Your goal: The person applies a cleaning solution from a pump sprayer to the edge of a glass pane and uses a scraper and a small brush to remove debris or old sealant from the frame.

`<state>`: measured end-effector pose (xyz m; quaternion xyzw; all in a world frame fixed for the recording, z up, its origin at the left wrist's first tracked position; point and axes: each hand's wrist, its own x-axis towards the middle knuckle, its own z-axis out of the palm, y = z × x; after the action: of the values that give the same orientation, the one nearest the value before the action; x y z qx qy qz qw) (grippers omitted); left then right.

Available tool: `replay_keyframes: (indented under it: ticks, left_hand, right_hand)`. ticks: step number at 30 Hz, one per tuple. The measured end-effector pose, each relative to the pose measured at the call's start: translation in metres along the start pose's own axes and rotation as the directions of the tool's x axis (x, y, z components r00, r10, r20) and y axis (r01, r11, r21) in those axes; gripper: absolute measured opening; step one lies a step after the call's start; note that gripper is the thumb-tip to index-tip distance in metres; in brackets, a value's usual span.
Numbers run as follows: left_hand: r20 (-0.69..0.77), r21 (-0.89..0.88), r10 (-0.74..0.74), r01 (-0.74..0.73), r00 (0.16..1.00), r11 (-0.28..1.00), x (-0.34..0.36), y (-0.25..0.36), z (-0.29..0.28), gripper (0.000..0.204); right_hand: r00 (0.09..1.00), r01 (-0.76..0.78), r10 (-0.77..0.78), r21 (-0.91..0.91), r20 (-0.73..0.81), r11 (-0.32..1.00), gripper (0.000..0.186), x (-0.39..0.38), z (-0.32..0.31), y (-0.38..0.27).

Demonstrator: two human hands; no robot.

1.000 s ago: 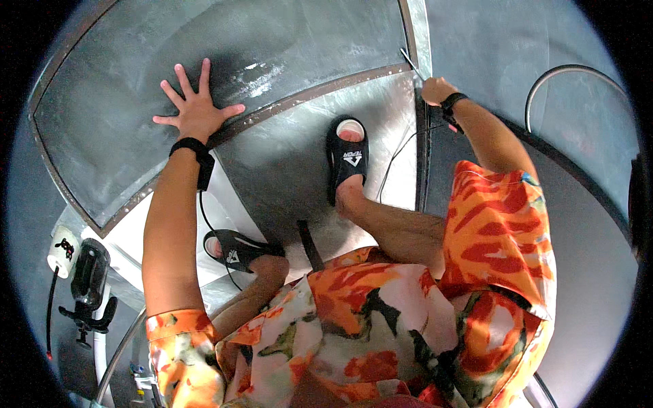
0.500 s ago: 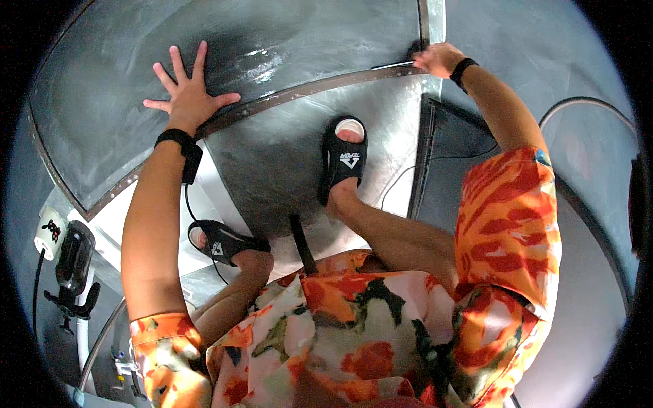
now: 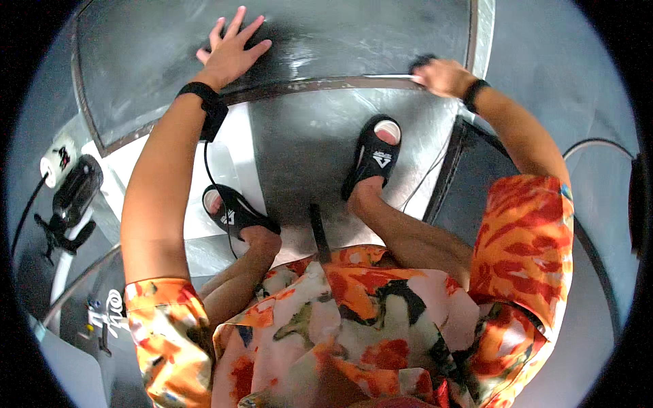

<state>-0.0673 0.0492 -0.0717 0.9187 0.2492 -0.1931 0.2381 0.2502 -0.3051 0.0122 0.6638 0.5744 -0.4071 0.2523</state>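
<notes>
My left hand (image 3: 228, 53) is spread on a dark grey panel (image 3: 347, 37), fingers apart, just above its brown edge strip (image 3: 313, 83). My right hand (image 3: 443, 77) is closed on a thin metal tool (image 3: 391, 76), which lies almost level along that strip near the panel's right end. A small dark shape (image 3: 422, 61) at the fingertips is too blurred to tell. A black band circles each wrist.
My feet in black slides (image 3: 371, 156) rest on a metal and white floor. At left are a white cylinder (image 3: 58, 160), a black bottle-like object (image 3: 76, 190) and pipes; a dark-edged opening (image 3: 462, 180) and a curved tube (image 3: 592, 144) are at right.
The tool has turned from steeply angled to nearly level as my right hand changed position at the panel's corner. My left hand stays spread, now higher in view; the whole view has shifted.
</notes>
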Motion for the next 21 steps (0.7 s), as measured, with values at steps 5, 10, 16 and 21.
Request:
replay_keyframes:
  ticks: [5, 10, 16, 21]
  left_hand:
    - [-0.221, 0.017, 0.186, -0.187, 0.957, 0.982, -0.086, -0.049, -0.053, 0.058]
    - [-0.281, 0.047, 0.201, -0.196, 0.938, 0.979, -0.169, -0.131, -0.020, 0.033]
    - [-0.525, -0.145, -0.062, -0.018, 0.849, 0.989, -0.175, -0.122, 0.011, 0.025]
    - [-0.613, -0.077, -0.053, 0.007, 0.788, 0.997, -0.188, -0.107, 0.026, 0.027]
  right_hand:
    - [0.993, -0.039, 0.034, -0.047, -0.116, 0.998, 0.046, -0.047, 0.050, 0.058]
    - [0.997, -0.008, 0.004, 0.044, 0.078, 0.999, 0.040, 0.026, -0.035, -0.048]
    - [0.974, 0.207, -0.218, 0.147, 0.064, 0.967, 0.043, 0.125, -0.115, -0.207]
    - [0.932, 0.344, -0.353, 0.099, 0.084, 0.934, 0.047, 0.178, -0.185, -0.306]
